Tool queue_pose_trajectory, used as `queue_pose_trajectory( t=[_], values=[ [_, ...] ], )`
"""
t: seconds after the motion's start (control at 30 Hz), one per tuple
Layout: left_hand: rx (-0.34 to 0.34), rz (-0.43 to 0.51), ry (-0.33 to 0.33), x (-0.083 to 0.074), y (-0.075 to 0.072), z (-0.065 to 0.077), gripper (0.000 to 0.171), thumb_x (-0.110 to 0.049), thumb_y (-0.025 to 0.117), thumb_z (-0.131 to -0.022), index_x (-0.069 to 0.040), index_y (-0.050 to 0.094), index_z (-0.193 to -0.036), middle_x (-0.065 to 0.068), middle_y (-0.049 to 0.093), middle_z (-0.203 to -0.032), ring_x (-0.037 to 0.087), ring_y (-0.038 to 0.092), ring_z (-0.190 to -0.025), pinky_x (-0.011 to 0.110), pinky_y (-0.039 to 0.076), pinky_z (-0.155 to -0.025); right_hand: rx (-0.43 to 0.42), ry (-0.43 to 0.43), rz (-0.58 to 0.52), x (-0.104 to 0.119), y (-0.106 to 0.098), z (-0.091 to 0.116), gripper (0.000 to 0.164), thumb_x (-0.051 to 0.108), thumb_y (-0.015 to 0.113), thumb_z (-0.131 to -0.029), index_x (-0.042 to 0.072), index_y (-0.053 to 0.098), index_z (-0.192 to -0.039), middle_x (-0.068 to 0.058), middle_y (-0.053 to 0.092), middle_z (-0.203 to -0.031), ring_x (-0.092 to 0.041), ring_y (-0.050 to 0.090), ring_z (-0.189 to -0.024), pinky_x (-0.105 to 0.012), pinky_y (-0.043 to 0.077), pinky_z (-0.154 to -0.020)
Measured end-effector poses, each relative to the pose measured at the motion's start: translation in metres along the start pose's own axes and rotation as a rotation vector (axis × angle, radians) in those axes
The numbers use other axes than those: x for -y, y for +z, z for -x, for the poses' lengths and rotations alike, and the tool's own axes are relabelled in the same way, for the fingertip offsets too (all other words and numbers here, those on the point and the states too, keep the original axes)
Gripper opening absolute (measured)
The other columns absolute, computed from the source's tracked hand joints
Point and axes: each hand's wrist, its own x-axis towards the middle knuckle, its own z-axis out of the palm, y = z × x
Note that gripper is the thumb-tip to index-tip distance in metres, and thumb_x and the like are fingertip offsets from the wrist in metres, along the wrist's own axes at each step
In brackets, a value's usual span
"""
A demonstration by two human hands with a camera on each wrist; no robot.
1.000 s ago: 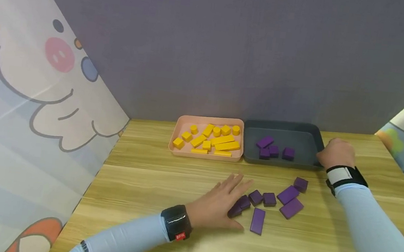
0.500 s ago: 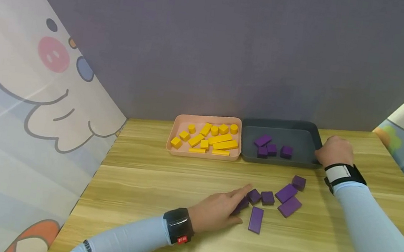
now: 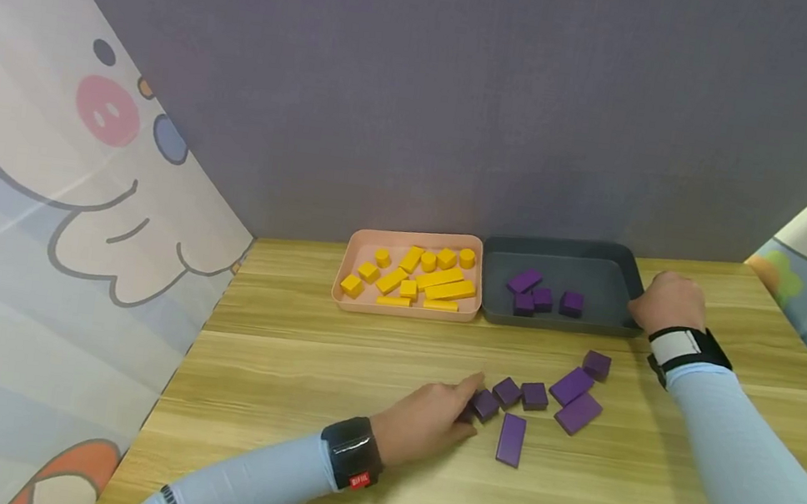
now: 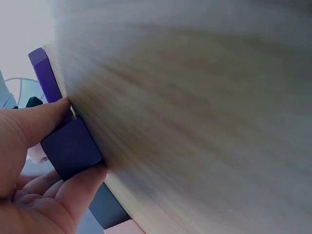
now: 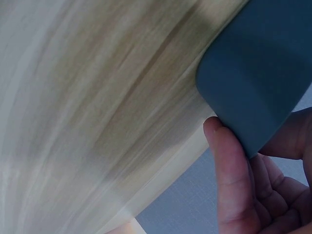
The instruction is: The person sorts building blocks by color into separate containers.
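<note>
At the left end of a loose row of purple blocks, my left hand [image 3: 423,424] pinches a purple block [image 4: 72,148] between thumb and fingers; in the head view the hand mostly hides it. Right beside it lies a purple cube [image 3: 485,406], followed by another purple cube [image 3: 506,392]. A flat purple rectangular block [image 3: 511,440] lies just right of the thumb. My right hand [image 3: 671,305] grips the right end of the dark grey tray [image 3: 605,270], its thumb and index finger on either side of the wall in the right wrist view. Several purple blocks sit in that tray.
A pink tray [image 3: 341,285] with several yellow blocks stands against the dark tray's left side. Farther right on the wooden table [image 3: 281,388] lie two overlapping flat purple blocks [image 3: 578,414] and a purple cube [image 3: 597,366]. A grey panel [image 3: 422,103] rises behind the trays.
My left hand came down from spread fingers over the leftmost blocks, then drew slightly left and closed on one block. The right hand stays on the dark tray.
</note>
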Motion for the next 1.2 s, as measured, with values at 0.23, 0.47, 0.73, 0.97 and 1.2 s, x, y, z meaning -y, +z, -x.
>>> queue_pose_trajectory(
  t=[0.23, 0.47, 0.73, 0.97, 1.2],
  values=[
    [-0.055, -0.039, 0.03, 0.005, -0.003, 0.002, 0.006, -0.018, 0.075, -0.095, -0.014, 0.071, -0.094, -0.009, 0.068, -0.082, -0.006, 0.051, -0.068, 0.006, 0.043, -0.062, 0.006, -0.001, 0.001, 0.0, 0.0, -0.001, 0.027, 0.013, 0.07, -0.079, -0.007, 0.061, -0.063, -0.021, 0.061, -0.061, -0.045, 0.062, -0.066, -0.047, 0.046, -0.051],
    [-0.099, -0.011, 0.013, 0.011, -0.017, 0.001, 0.006, -0.018, 0.076, -0.095, -0.013, 0.076, -0.099, -0.007, 0.075, -0.091, -0.006, 0.059, -0.078, 0.007, 0.05, -0.072, 0.017, 0.016, -0.013, -0.001, 0.001, -0.001, 0.027, 0.012, 0.07, -0.08, -0.009, 0.062, -0.066, -0.021, 0.061, -0.061, -0.043, 0.06, -0.064, -0.045, 0.045, -0.049],
    [-0.182, 0.006, 0.03, 0.013, -0.061, -0.018, 0.015, -0.015, 0.076, -0.095, -0.007, 0.076, -0.108, -0.001, 0.076, -0.097, 0.002, 0.061, -0.08, 0.015, 0.057, -0.075, 0.009, 0.008, 0.001, 0.0, 0.002, -0.003, 0.027, 0.012, 0.071, -0.08, -0.006, 0.06, -0.062, -0.018, 0.059, -0.059, -0.041, 0.06, -0.064, -0.045, 0.046, -0.05],
    [-0.323, 0.034, 0.061, 0.017, -0.099, -0.049, 0.011, -0.017, 0.078, -0.094, -0.009, 0.074, -0.1, -0.002, 0.072, -0.089, 0.008, 0.058, -0.075, 0.023, 0.056, -0.071, 0.004, 0.004, -0.007, -0.001, 0.001, -0.002, 0.027, 0.011, 0.07, -0.079, -0.002, 0.056, -0.06, -0.018, 0.058, -0.061, -0.042, 0.061, -0.064, -0.047, 0.047, -0.05],
    [-0.326, 0.075, 0.004, 0.021, -0.105, -0.092, 0.024, -0.023, 0.075, -0.097, -0.006, 0.076, -0.114, 0.003, 0.074, -0.095, 0.004, 0.061, -0.064, 0.011, 0.049, -0.056, -0.01, -0.007, -0.032, -0.003, 0.001, 0.005, 0.027, 0.012, 0.072, -0.078, -0.003, 0.059, -0.061, -0.017, 0.058, -0.06, -0.036, 0.057, -0.06, -0.044, 0.045, -0.048]
  ],
)
